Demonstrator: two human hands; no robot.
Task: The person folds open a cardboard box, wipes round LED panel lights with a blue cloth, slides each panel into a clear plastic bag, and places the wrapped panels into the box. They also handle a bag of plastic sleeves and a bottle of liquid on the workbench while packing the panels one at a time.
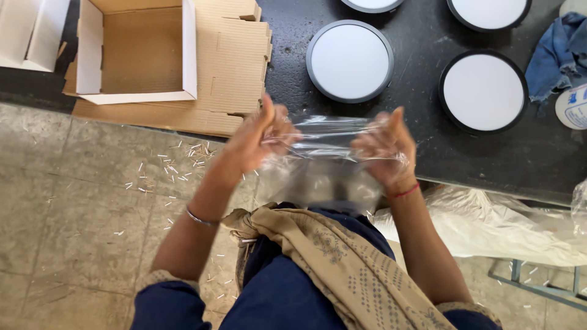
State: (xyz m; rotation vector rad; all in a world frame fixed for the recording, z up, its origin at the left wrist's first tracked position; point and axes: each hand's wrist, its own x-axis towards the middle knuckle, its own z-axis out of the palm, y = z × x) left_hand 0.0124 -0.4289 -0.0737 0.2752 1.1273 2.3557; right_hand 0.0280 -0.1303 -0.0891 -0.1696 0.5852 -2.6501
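Holding a clear plastic bag [324, 153] stretched between both hands, above the front edge of the dark desk [428, 146] and over the lap. Left hand [260, 142] gripping the bag's left end, fingers [269, 116] curled and pressed together on a bunch of film, thumb raised. Right hand [385, 150] wrapped partly in the film on the other end, fingers closed on it the same way (exact pinch blurred by the plastic over the knuckles). Bag mouth drawn taut near the top, rest of the film hanging slack below.

Likely to handle as very light, thin and limp: no stiffness, slippery between fingertips, prone to clinging and creasing, easy to tear if pulled hard at one spot. Best taken at the top rim, one side in each hand, with a gathered pinch rather than a flat touch.

Containers: bag apparently empty, nothing visible through the film but floor and clothing. Open white cardboard box [137, 52] at upper left, standing on flattened brown cardboard sheets [235, 67], inside bare. Part of another white box [30, 30] at the far left corner, contents not visible.

Lying on the desk, well apart from the hands: round flat lamp panels with dark rims, the nearest one [350, 61] just beyond the bag, another [483, 91] to the right. Blue cloth [559, 55] at the right edge. Crumpled whitish plastic sheeting [489, 226] below the desk edge on the right. Small pale scraps [177, 162] scattered on the tiled floor [73, 208].
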